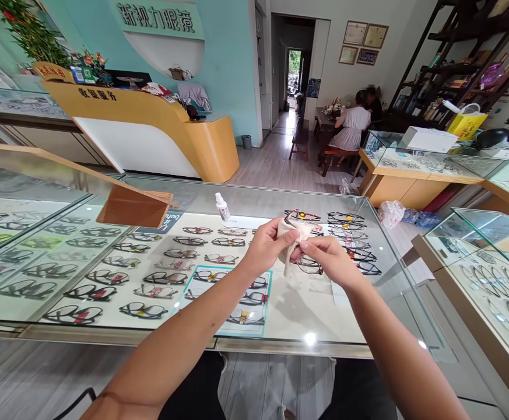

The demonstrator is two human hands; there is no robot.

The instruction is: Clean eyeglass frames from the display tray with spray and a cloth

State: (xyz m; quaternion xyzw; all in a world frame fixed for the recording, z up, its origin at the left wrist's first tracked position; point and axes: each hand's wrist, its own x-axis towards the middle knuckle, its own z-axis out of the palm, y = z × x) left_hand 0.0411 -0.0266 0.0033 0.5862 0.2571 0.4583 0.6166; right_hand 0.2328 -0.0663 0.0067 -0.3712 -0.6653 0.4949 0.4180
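You're grasping the cream cloth (301, 228) w/ your left hand (272, 241), your R hand (330, 258) pinching its edge and prob. the eyeglasses (310, 266), just R of frame ctr. Wiping's apparently underway, unfinished; can't tell how much is left. White bottle's (222, 209) standing upper ctr., unheld.

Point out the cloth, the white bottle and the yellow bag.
Cloth (285, 254), head view: its pale, bunched fabric.
White bottle (223, 209), head view: its labelled body.
Yellow bag (467, 125), head view: its printed front.
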